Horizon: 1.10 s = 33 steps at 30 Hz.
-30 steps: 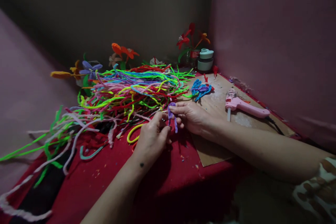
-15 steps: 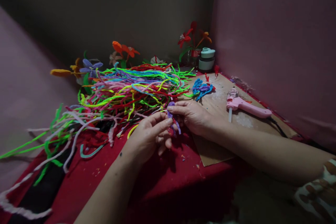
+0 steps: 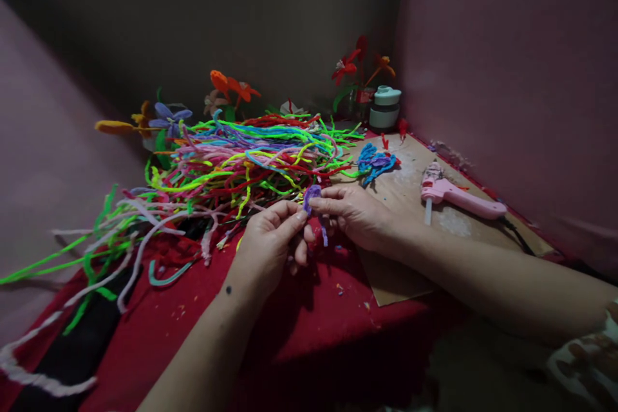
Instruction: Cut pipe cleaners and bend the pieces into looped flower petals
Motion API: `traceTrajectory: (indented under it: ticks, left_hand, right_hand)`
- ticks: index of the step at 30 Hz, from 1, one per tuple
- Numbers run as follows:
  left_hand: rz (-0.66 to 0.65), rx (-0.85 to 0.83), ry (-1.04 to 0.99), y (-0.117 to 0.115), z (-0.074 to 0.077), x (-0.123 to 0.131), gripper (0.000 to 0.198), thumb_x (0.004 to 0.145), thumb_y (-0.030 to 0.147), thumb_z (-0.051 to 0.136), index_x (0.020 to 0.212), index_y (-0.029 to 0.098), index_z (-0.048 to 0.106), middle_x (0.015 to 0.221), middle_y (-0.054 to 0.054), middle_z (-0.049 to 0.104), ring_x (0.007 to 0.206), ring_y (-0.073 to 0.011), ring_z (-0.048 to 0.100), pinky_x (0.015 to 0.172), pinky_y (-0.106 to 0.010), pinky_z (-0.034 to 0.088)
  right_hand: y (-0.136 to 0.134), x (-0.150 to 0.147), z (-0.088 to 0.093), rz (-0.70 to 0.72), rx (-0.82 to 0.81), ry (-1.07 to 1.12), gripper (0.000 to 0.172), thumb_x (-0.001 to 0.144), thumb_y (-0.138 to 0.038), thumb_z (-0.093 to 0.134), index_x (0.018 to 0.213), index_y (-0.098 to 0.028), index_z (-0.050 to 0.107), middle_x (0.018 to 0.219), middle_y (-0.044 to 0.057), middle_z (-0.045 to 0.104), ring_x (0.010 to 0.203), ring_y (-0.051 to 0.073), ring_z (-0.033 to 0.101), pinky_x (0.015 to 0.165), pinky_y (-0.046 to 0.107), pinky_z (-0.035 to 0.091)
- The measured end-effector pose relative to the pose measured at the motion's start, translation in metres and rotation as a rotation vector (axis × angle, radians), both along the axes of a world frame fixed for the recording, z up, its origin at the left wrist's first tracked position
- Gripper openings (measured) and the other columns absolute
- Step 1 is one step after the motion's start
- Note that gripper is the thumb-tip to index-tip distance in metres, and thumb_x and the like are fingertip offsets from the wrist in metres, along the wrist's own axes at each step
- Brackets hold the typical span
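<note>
Between my two hands is a purple pipe cleaner (image 3: pixel 312 193), bent into a small loop with a loose tail hanging below. My left hand (image 3: pixel 270 238) pinches its left side between thumb and index finger, the other fingers curled beneath. From the right, my right hand (image 3: pixel 360 212) pinches the same piece with thumb and forefinger; its lower fingers are partly hidden. Just behind my hands lies a big heap of pipe cleaners (image 3: pixel 241 161) in many colours. A blue and purple pipe-cleaner piece (image 3: pixel 374 162) rests beyond my right hand.
A pink glue gun (image 3: pixel 458 196) with a cord lies on a cardboard sheet (image 3: pixel 396 277) at the right. Pipe-cleaner flowers (image 3: pixel 168 119) and a lidded jar (image 3: pixel 385 109) stand at the back. Scraps dot the red cloth (image 3: pixel 309 322). A curved teal pipe cleaner (image 3: pixel 168 280) lies left.
The purple pipe cleaner's top now shows as a closed, rounded loop, and its tail has shifted slightly. Both hands still pinch it. The whole view has moved a little.
</note>
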<state>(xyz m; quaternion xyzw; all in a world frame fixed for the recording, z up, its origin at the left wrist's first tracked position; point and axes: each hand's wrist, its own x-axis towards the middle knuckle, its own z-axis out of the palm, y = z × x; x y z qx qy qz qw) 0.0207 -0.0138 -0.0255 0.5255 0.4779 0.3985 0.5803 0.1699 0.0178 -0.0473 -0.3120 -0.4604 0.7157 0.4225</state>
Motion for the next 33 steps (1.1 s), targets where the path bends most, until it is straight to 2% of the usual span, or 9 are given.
traceTrajectory:
  ticks: [3,5,8,12,17,20,27,33]
  left_hand:
    - [0.059,0.038,0.008,0.000,0.000,-0.001,0.016,0.079,0.032,0.057,0.077,0.016,0.053,0.055,0.004,0.058,0.033,-0.0046,0.043,0.032,-0.016,0.032]
    - [0.083,0.039,0.028,0.000,0.002,-0.001,0.015,0.079,0.031,0.056,0.077,0.016,0.053,0.054,0.004,0.058,0.032,-0.0046,0.042,0.032,-0.016,0.032]
    - [0.123,0.051,0.043,0.000,0.006,-0.001,0.013,0.077,0.029,0.057,0.077,0.016,0.053,0.055,0.004,0.059,0.033,-0.0044,0.043,0.032,-0.015,0.033]
    - [0.172,0.100,0.099,-0.001,0.008,-0.001,0.013,0.076,0.027,0.058,0.077,0.016,0.052,0.054,0.003,0.059,0.033,-0.0043,0.043,0.032,-0.014,0.031]
    - [0.154,0.151,0.148,-0.002,0.004,0.001,0.011,0.078,0.028,0.055,0.077,0.018,0.050,0.053,0.005,0.057,0.033,-0.0057,0.044,0.032,-0.015,0.032]
    - [0.143,0.197,0.178,-0.003,0.003,0.003,0.010,0.078,0.026,0.055,0.077,0.018,0.050,0.052,0.006,0.055,0.033,-0.0058,0.045,0.033,-0.016,0.034]
    - [0.153,0.269,0.258,-0.006,-0.002,0.005,0.008,0.079,0.026,0.054,0.078,0.018,0.052,0.053,0.007,0.054,0.034,-0.0057,0.046,0.036,-0.016,0.037]
    - [0.157,0.361,0.352,-0.006,-0.007,0.003,0.006,0.081,0.025,0.052,0.081,0.020,0.053,0.055,0.006,0.054,0.039,-0.0058,0.046,0.041,-0.016,0.035]
  right_hand:
    - [-0.001,0.002,0.002,0.069,0.036,-0.140,0.013,0.067,-0.023,0.068,0.070,-0.012,0.062,0.057,-0.001,0.058,0.041,0.005,0.041,0.040,0.019,0.030]
    - [-0.002,0.003,0.005,0.063,0.080,-0.248,0.008,0.068,-0.020,0.065,0.067,-0.012,0.063,0.054,-0.002,0.055,0.040,0.004,0.038,0.038,0.018,0.027]
    - [-0.004,0.004,0.009,0.040,0.119,-0.317,0.012,0.070,-0.021,0.065,0.063,-0.012,0.063,0.046,-0.005,0.049,0.036,0.003,0.035,0.035,0.018,0.024]
    - [-0.005,0.004,0.011,0.010,0.108,-0.187,0.018,0.071,-0.024,0.065,0.060,-0.013,0.057,0.045,-0.004,0.051,0.037,0.005,0.042,0.037,0.018,0.034]
    - [-0.005,0.003,0.008,-0.115,0.089,0.058,0.016,0.069,-0.022,0.068,0.076,-0.015,0.056,0.062,-0.002,0.062,0.049,0.009,0.058,0.046,0.021,0.047]
    - [-0.008,0.001,0.009,-0.190,0.186,0.063,0.014,0.070,-0.022,0.067,0.076,-0.015,0.055,0.065,-0.001,0.063,0.052,0.010,0.060,0.050,0.023,0.049]
    - [-0.015,-0.002,0.012,-0.322,0.385,-0.142,0.016,0.072,-0.026,0.067,0.070,-0.016,0.054,0.059,-0.003,0.058,0.049,0.008,0.054,0.048,0.022,0.046]
    - [-0.016,-0.001,0.005,-0.399,0.543,-0.300,0.013,0.077,-0.026,0.062,0.073,-0.017,0.054,0.063,-0.002,0.055,0.053,0.009,0.052,0.051,0.022,0.043]
